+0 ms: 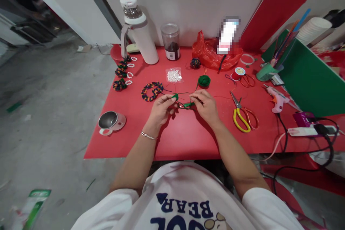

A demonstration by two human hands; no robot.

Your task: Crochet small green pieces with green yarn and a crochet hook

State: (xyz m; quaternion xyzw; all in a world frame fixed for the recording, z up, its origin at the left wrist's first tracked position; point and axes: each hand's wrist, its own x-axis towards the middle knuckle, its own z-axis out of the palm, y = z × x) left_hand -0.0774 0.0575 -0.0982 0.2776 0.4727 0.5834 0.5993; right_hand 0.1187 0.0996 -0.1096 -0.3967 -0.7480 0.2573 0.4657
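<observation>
My left hand [161, 110] is closed, pinching a small piece of green yarn work [175, 96] between thumb and fingers. A crochet hook [188, 104] with a green grip and a thin metal shaft lies in the fingers of my right hand [205, 105], pointing toward the left hand. Loops of green yarn hang about the shaft. From the hands a strand runs back to a green yarn ball [204, 81]. Left of the hands is a multicoloured crocheted ring [152, 91] in dark, orange and green yarn.
Scissors [240, 113] lie right of the hands, beyond them a pink glue gun [277, 99] and power strip [304, 131]. A mug [111, 121] stands near the left edge. Behind are a bag of white beads [174, 75], a jar [170, 41], a large flask [142, 32] and a red bag [207, 52].
</observation>
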